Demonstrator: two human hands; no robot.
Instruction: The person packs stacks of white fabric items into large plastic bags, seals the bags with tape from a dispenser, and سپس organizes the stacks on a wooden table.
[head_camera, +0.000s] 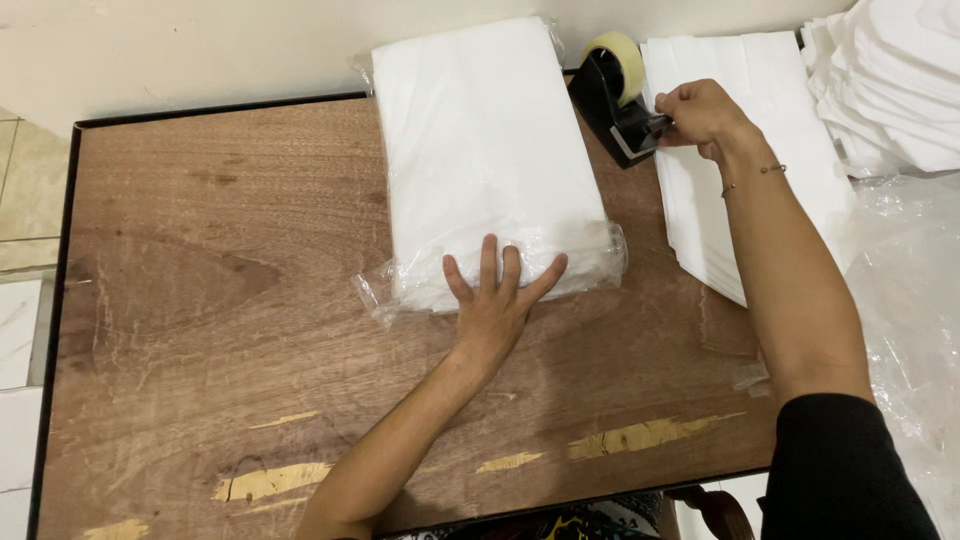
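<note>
I am pressing my left hand (497, 300) flat, fingers spread and gripping nothing, on the near end of the pack (490, 160), a white fold in a clear bag lying mid-table (200, 300) with its long axis running away from me toward the wall. It looks soft, light and slippery in that film, so I judge a flat palm on the folded end holds it best. My right hand (700, 112) is pinching closed at the front of the tape dispenser (615, 95), just right of the pack; whether tape is held, I cannot tell.

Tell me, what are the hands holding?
The right hand pinches the tape end at the tape dispenser. The left hand presses the bag of white cloth.
</note>
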